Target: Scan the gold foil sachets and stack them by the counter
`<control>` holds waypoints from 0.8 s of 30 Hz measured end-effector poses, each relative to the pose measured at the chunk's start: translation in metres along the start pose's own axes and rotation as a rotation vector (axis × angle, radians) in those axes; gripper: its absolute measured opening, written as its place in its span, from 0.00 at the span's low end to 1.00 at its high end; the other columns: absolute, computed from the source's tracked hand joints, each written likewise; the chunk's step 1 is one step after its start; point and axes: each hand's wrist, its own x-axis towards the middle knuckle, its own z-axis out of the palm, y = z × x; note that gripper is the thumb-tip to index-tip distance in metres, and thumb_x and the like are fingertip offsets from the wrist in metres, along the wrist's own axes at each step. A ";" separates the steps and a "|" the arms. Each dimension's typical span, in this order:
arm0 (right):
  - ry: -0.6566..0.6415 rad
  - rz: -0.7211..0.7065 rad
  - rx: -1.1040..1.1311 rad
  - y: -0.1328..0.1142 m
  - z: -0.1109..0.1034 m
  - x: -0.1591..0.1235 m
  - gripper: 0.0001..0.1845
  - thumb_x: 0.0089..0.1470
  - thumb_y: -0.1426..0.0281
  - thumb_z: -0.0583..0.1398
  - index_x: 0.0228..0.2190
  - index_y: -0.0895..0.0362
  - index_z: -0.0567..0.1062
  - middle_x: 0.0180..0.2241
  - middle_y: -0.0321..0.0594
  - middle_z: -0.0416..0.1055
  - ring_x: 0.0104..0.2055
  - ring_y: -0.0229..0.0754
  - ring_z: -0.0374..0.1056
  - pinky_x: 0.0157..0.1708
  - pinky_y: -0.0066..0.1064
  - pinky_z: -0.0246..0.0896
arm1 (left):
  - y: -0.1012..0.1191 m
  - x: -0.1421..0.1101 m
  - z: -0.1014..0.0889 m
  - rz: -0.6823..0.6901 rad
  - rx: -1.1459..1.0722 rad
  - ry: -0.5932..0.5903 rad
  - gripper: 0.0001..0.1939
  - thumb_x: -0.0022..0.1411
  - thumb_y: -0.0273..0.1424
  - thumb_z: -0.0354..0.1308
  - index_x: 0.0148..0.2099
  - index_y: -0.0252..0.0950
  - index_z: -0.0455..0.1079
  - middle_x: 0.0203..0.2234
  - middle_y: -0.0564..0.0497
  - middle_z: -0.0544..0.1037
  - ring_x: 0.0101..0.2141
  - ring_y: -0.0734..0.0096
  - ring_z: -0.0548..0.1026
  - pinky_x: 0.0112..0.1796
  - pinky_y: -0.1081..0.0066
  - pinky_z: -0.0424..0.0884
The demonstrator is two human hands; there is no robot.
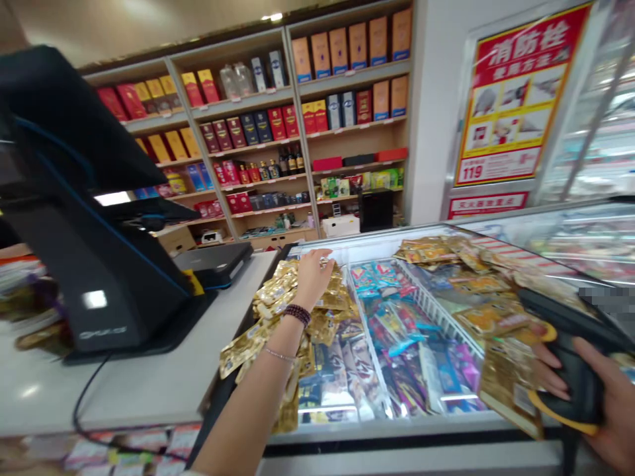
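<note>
My left hand [313, 272], with a dark bead bracelet and a thin chain at the wrist, rests over a heap of shiny gold packets [270, 291] at the freezer's left end. Its fingers look spread, and nothing shows in them. A black and yellow handheld barcode scanner [578, 380] is gripped in my right hand [615, 410] at the right edge. Just beside those fingers a gold packet [510, 380] hangs or lies at a tilt; whether they pinch it, I cannot tell. More gold packets [486, 317] lie spread across the right part of the freezer top.
Under the glass of the chest freezer [417, 426], a white wire divider [441, 311] separates wrapped ice creams [397, 324]. Left is a counter [163, 390] with a black point-of-sale terminal [124, 264], a cable and a flat black device [223, 258]. Shelves [302, 139] of boxes stand behind.
</note>
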 end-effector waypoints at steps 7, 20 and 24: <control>0.042 0.053 0.346 -0.016 -0.028 0.008 0.13 0.50 0.60 0.67 0.33 0.54 0.74 0.24 0.32 0.55 0.18 0.30 0.51 0.14 0.20 0.53 | 0.116 0.010 0.113 0.189 -0.224 -0.255 0.13 0.63 0.27 0.56 0.49 0.35 0.73 0.46 0.45 0.78 0.49 0.61 0.74 0.54 0.61 0.66; 0.030 -0.041 0.468 -0.010 -0.035 0.016 0.20 0.45 0.61 0.70 0.37 0.55 0.73 0.23 0.28 0.58 0.19 0.29 0.52 0.15 0.16 0.55 | 0.196 -0.008 0.269 0.265 -0.052 -0.630 0.27 0.64 0.37 0.57 0.62 0.30 0.63 0.64 0.35 0.62 0.63 0.56 0.62 0.61 0.61 0.59; 0.025 -0.025 0.482 -0.010 -0.035 0.016 0.19 0.45 0.61 0.70 0.37 0.55 0.73 0.23 0.28 0.58 0.19 0.29 0.51 0.14 0.16 0.55 | 0.198 -0.007 0.266 0.330 0.060 -0.693 0.20 0.69 0.39 0.49 0.56 0.33 0.68 0.52 0.39 0.75 0.52 0.59 0.74 0.52 0.65 0.68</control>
